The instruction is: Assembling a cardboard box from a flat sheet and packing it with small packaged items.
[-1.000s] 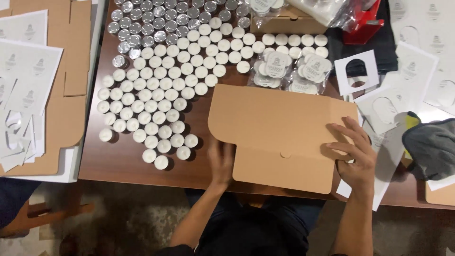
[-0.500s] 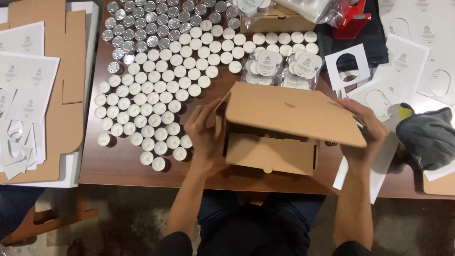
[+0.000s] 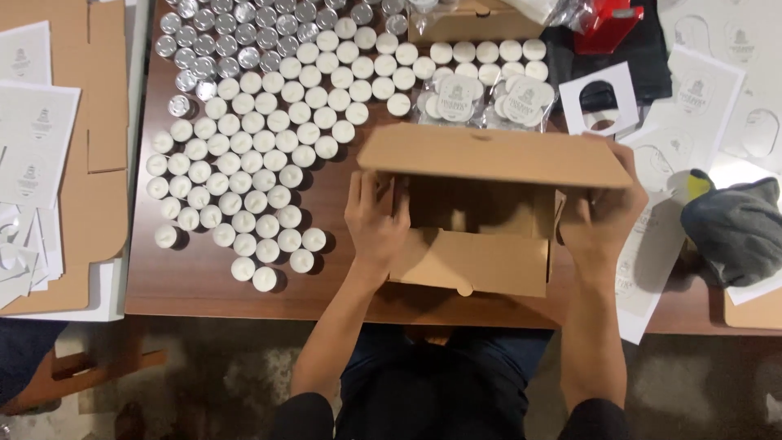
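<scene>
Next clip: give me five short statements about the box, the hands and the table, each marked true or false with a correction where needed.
1. Both hands grip the cardboard box, the left hand at one side and the right hand at the other. True.
2. The box's lid is folded shut. False: the lid stands raised and the inside shows.
3. The tealight candles lie in rows left of the box on the wooden table. True.
4. A candle lies inside the box. False: none shows inside it.
5. The grey glove lies left of the box. False: it lies to the right.
</scene>
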